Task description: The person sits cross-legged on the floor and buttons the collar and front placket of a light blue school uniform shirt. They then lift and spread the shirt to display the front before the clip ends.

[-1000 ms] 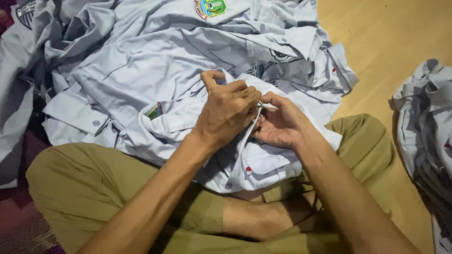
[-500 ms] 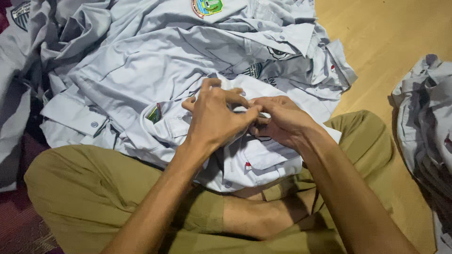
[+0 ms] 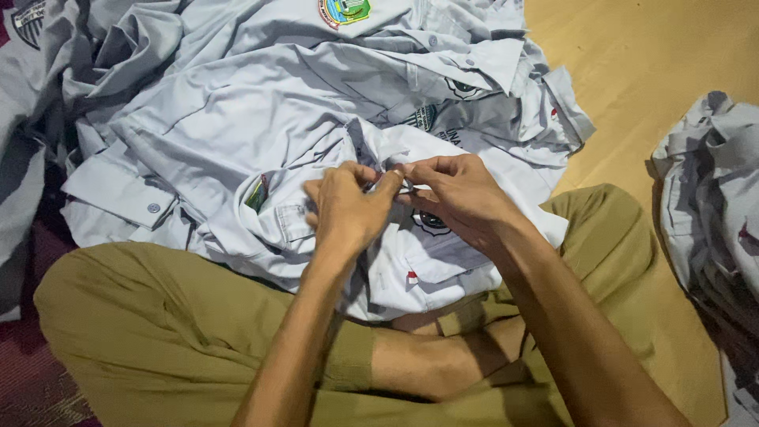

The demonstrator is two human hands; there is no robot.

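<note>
A pale grey uniform shirt (image 3: 431,273) lies across my lap. My left hand (image 3: 344,209) and my right hand (image 3: 458,194) meet above it, and both pinch the same fold of the shirt's fabric between fingertips. The fingertips touch at about the middle of the view. A small dark round badge (image 3: 432,224) on the shirt shows just under my right hand. A small red-and-white tag (image 3: 411,277) sits lower on the same shirt. What exactly sits between the fingertips is too small to tell.
A heap of similar grey shirts (image 3: 237,103) spreads over the floor ahead, one with a coloured crest (image 3: 344,11). Another stack of shirts (image 3: 711,198) lies at the right. Wooden floor (image 3: 656,55) shows beyond. My crossed legs in olive trousers (image 3: 158,340) fill the foreground.
Both hands have shifted slightly left and lower on the shirt. My left hand, earlier over the right hand's fingers, now sits beside it, fingertips together on the fold.
</note>
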